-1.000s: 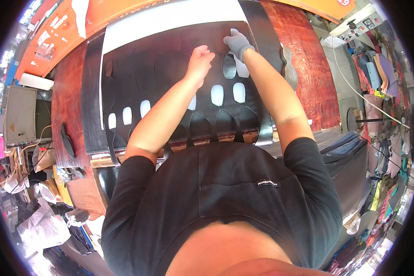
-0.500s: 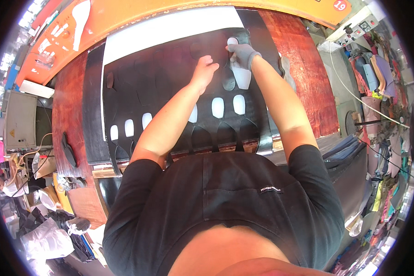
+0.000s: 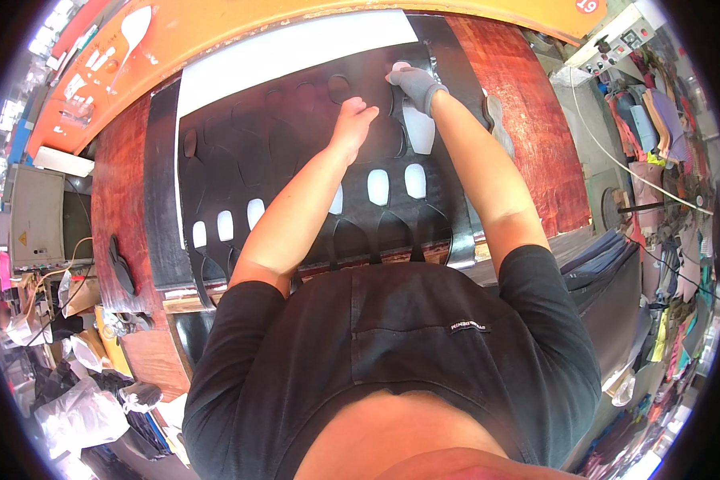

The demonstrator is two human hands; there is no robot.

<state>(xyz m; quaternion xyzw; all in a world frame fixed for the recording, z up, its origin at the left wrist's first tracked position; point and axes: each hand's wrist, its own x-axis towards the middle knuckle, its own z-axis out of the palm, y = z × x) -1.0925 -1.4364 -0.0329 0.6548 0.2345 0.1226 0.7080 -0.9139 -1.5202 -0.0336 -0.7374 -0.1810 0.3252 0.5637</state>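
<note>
Here, right hand point(image 3: 417, 84), left hand point(image 3: 353, 126) over black sheet point(image 3: 248, 152), each grip unclear, translucent bag point(image 3: 86, 416), contents indistinct

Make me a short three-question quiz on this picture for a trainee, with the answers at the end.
1. On which side, left or right, is the person wearing a grey glove?
2. True or false: the white sheet shows along the person's side of the black sheet.
3. What colour is the machine part across the top of the view? A) green B) orange C) blue

Key:
1. Right; it is on the right hand.
2. False; it shows along the far side.
3. B.
</note>
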